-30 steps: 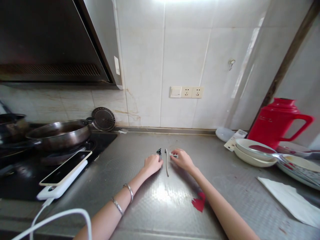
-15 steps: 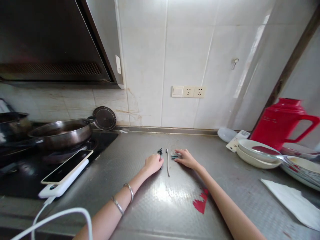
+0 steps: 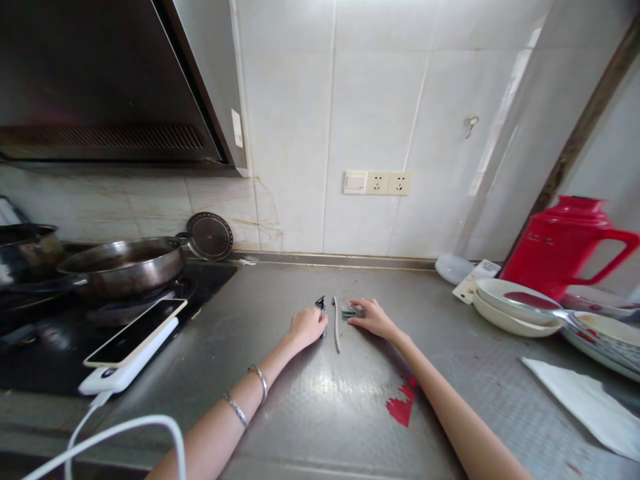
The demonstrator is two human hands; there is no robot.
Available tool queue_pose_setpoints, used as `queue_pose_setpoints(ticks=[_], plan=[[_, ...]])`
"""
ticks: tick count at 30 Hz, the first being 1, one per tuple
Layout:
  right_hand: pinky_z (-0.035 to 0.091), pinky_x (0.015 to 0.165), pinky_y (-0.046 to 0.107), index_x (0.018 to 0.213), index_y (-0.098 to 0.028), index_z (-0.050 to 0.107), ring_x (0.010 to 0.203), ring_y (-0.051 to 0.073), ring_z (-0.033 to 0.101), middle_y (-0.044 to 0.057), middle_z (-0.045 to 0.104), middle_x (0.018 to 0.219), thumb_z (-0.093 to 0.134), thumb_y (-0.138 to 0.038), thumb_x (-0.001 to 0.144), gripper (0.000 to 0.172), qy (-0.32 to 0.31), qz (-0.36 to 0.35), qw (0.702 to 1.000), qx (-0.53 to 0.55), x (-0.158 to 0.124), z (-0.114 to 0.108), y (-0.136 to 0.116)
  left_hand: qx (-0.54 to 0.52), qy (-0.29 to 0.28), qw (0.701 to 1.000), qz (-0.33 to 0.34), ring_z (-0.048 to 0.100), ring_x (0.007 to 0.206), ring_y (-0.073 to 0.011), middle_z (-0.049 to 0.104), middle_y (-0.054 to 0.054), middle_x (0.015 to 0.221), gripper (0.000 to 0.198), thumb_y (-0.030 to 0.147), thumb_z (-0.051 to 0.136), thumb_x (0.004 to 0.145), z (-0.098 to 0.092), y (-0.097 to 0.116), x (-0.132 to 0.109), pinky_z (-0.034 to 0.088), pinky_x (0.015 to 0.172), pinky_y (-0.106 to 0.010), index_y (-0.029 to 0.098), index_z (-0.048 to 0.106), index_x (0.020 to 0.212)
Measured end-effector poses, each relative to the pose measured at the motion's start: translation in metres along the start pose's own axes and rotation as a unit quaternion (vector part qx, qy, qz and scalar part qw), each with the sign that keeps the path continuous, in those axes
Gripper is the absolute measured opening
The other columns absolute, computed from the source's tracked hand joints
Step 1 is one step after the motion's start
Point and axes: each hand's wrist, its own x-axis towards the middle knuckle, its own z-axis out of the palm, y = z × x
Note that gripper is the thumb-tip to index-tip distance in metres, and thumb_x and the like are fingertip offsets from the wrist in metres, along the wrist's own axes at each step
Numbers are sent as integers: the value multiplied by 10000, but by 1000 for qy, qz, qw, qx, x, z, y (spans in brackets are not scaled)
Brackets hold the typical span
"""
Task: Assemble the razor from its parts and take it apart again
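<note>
My left hand (image 3: pixel 309 325) is closed around a slim dark razor (image 3: pixel 321 303), whose black head sticks out above the fingers. To its right a thin whitish stick-like piece (image 3: pixel 337 327) lies lengthwise on the metal counter, touched by neither hand. My right hand (image 3: pixel 373 318) rests on the counter beyond it, fingers curled over a small clear object with a dark green edge (image 3: pixel 349 313). Most of that object is hidden under the fingers, so its kind cannot be told. Nearer to me, by the right forearm, is a torn red patch (image 3: pixel 401 404) on the counter.
On the left, a phone (image 3: pixel 137 331) lies on a white power bank (image 3: pixel 117 377) with a cable, beside a steel pan (image 3: pixel 125 267) on the black stove. At right stand a red thermos (image 3: pixel 560 247), stacked bowls (image 3: pixel 515 317) and a white paper (image 3: pixel 583 403). A tiled wall closes the back.
</note>
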Motion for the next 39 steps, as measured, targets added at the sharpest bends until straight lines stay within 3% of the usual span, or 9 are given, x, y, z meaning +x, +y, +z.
queue_pose_setpoints(ticks=[5, 9, 15, 20, 23, 28, 39], plan=[[375, 885, 387, 1188, -210, 555, 1063, 260, 485, 82, 611, 1112, 619, -528, 678, 605, 3, -15, 1000, -11, 0, -4, -2, -10, 6, 1000, 1, 637, 851, -224, 687, -100, 898, 401, 407, 326, 872, 0, -3, 4, 436, 685, -297, 192, 663, 847], [334, 937, 401, 1147, -178, 588, 1120, 264, 455, 117, 574, 1180, 548, -453, 764, 472, 48, -18, 997, -54, 1, -14, 5, -9, 20, 1000, -22, 625, 848, -211, 678, -90, 898, 411, 404, 299, 885, -9, -17, 11, 431, 694, -295, 194, 646, 823], [342, 926, 437, 1163, -167, 583, 1205, 303, 364, 156, 491, 1273, 491, -332, 805, 406, 66, 99, 983, -140, -4, -28, 30, 71, 118, 987, -76, 522, 1044, -235, 574, -143, 1099, 342, 339, 323, 883, -25, -58, 19, 383, 862, -335, 154, 590, 991], [347, 921, 476, 1171, -174, 573, 1258, 323, 293, 168, 427, 1330, 451, -350, 832, 401, 57, 137, 970, -190, -18, -39, 47, 111, 148, 978, -92, 447, 1149, -285, 476, -191, 1250, 398, 352, 326, 878, -16, -84, 25, 335, 928, -375, 115, 527, 1127], [356, 930, 451, 1144, -174, 589, 1245, 307, 341, 158, 479, 1290, 416, -389, 848, 405, 38, 138, 968, -206, -28, -44, 57, 117, 135, 979, -98, 364, 1238, -309, 400, -192, 1349, 443, 385, 328, 877, -8, -91, 29, 288, 976, -406, 128, 487, 1202], [348, 965, 378, 1148, -175, 593, 1194, 255, 444, 136, 527, 1261, 360, -403, 868, 430, 31, 121, 973, -194, -39, -46, 66, 100, 87, 987, -90, 373, 1238, -312, 443, -169, 1331, 439, 397, 306, 879, -2, -97, 32, 301, 965, -439, 163, 509, 1190], [334, 983, 360, 1145, -141, 600, 1200, 255, 449, 162, 534, 1253, 377, -370, 859, 429, 37, 111, 974, -193, -39, -46, 67, 105, 98, 986, -88, 380, 1230, -296, 452, -150, 1330, 434, 388, 322, 872, 1, -99, 34, 305, 966, -416, 171, 512, 1197]])
